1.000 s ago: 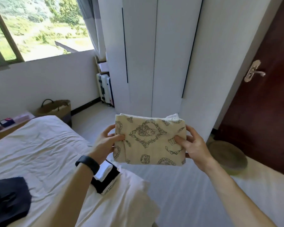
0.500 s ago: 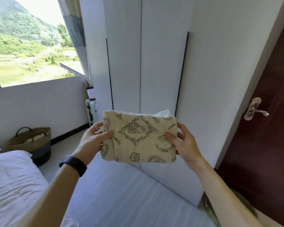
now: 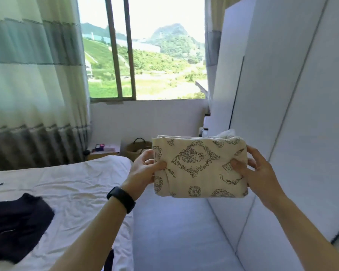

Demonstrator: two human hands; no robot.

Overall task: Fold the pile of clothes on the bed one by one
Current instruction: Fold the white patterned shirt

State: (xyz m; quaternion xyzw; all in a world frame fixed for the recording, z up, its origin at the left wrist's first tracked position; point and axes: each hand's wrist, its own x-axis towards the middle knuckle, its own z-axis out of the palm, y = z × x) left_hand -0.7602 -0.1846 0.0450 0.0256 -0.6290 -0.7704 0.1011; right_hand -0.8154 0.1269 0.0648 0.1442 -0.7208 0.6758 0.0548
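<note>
Bed, white sheet, wrinkled, low left. On it dark clothes lie loose and crumpled, not folded yet. My guess: that job is left. No other clothes show on bed in this view.

Cream printed cloth is folded into neat thick square, held up in air over floor beside bed, not on it. This one looks done and only needs putting down.

Left hand pinches its left edge, thumb in front. Right hand pinches right edge same way.
</note>
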